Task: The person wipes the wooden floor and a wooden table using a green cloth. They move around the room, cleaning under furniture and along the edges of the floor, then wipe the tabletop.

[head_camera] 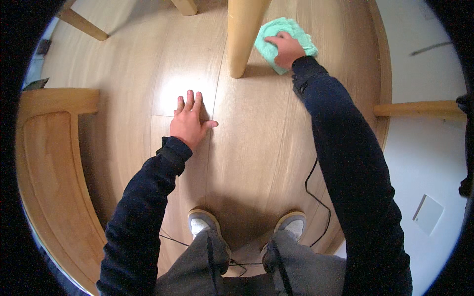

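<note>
My left hand (190,122) rests flat on the wood-look floor (246,148), fingers spread and holding nothing. At the upper right, my right hand (287,50) presses on a mint-green cloth (274,57) that lies spread on the floor. The fingers are partly curled against the cloth, and the thumb side faces left. A round wooden leg (242,40) stands just left of the cloth, between it and my left hand. Dark sleeves cover both arms down to the wrists.
A wooden panelled furniture piece (53,159) stands at the left. More wooden legs (84,25) show at the top left. A black cable (313,192) runs over the floor near my shoes (292,225). At the right is a white wall (411,155) with a switch plate (428,214).
</note>
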Available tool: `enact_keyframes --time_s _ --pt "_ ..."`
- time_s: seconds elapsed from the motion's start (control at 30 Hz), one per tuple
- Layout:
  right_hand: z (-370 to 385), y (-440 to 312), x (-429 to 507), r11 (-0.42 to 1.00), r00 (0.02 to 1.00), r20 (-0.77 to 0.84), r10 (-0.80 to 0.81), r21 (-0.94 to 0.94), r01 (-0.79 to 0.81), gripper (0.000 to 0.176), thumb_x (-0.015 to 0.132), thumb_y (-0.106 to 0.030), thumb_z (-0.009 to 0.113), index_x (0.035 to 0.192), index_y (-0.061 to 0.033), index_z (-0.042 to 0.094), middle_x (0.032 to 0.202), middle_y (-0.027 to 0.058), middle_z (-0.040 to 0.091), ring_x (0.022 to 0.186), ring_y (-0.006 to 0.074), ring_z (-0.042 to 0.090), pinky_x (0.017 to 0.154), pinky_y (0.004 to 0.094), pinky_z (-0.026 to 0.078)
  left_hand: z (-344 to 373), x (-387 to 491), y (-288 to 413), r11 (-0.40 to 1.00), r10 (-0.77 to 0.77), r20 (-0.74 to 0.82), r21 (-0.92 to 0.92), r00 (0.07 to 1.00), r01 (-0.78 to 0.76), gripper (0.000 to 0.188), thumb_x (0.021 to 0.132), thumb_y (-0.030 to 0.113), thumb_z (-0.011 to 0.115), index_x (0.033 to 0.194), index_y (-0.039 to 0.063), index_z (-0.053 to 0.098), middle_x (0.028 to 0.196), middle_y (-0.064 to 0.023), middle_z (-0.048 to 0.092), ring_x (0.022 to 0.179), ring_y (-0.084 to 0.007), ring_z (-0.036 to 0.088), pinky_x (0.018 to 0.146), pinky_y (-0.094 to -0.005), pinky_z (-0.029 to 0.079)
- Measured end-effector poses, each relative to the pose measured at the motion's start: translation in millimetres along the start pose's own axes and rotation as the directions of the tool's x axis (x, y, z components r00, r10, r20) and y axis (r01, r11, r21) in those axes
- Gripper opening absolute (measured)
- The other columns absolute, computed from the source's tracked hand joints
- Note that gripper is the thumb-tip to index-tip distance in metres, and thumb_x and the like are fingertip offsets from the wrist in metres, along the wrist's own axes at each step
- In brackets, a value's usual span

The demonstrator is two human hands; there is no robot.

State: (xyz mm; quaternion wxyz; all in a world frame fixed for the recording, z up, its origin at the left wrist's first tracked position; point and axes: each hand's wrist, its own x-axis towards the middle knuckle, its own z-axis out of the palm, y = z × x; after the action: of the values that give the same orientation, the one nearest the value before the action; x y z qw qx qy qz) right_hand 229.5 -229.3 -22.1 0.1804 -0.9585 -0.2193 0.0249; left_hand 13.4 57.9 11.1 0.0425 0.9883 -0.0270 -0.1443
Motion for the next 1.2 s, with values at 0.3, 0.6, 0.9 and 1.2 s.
enact_keyframes --time_s 0.3,0.6,0.9,1.2 --pt "-25 14 -85 0.997 0.961 0.268 -0.074 -0.012 0.08 0.01 0.073 -0.007 0.061 0.083 -0.0114 0.063 0.107 0.0098 0.058 0.103 0.0312 0.058 0.088 0.0451 0.047 -16 5 8 0.998 -0.038 0.149 0.052 0.988 0.031 0.101 0.085 0.055 0.071 0.155 0.003 0.02 0.158 -0.0275 0.023 0.142 -0.0499 0.027 0.115 -0.0476 0.035" --pt "-54 -18 -223 0.993 0.956 0.27 -0.115 -0.009 0.122 0.017 0.068 0.002 0.064 0.08 -0.0098 0.061 0.1 0.0087 0.055 0.102 0.0288 0.057 0.079 0.0394 0.05 -2 -24 8 0.993 0.11 -0.018 0.043 0.994 -0.109 0.076 0.087 0.026 0.064 0.149 -0.001 0.028 0.152 -0.027 0.029 0.14 -0.0442 0.033 0.117 -0.0468 0.032" --pt "-14 -141 -259 0.895 0.875 0.305 -0.375 0.367 0.255 0.028 0.071 0.002 0.065 0.097 -0.0063 0.069 0.113 0.0109 0.058 0.118 0.0306 0.054 0.09 0.0428 0.046 12 -110 74 0.434 0.883 -0.057 -0.279 0.466 -0.857 0.033 0.08 0.014 0.067 0.111 0.004 0.066 0.106 -0.0108 0.062 0.1 -0.0275 0.061 0.091 -0.0388 0.051" --pt "-21 -96 -204 0.903 0.967 0.178 -0.185 0.418 0.096 0.038 0.078 -0.002 0.061 0.116 -0.0008 0.062 0.126 0.0242 0.055 0.117 0.0395 0.055 0.104 0.0422 0.044 12 -90 36 0.742 0.639 -0.084 -0.192 0.765 -0.642 0.059 0.094 0.024 0.057 0.149 0.014 0.039 0.132 -0.0203 0.05 0.121 -0.0386 0.048 0.104 -0.0519 0.041"
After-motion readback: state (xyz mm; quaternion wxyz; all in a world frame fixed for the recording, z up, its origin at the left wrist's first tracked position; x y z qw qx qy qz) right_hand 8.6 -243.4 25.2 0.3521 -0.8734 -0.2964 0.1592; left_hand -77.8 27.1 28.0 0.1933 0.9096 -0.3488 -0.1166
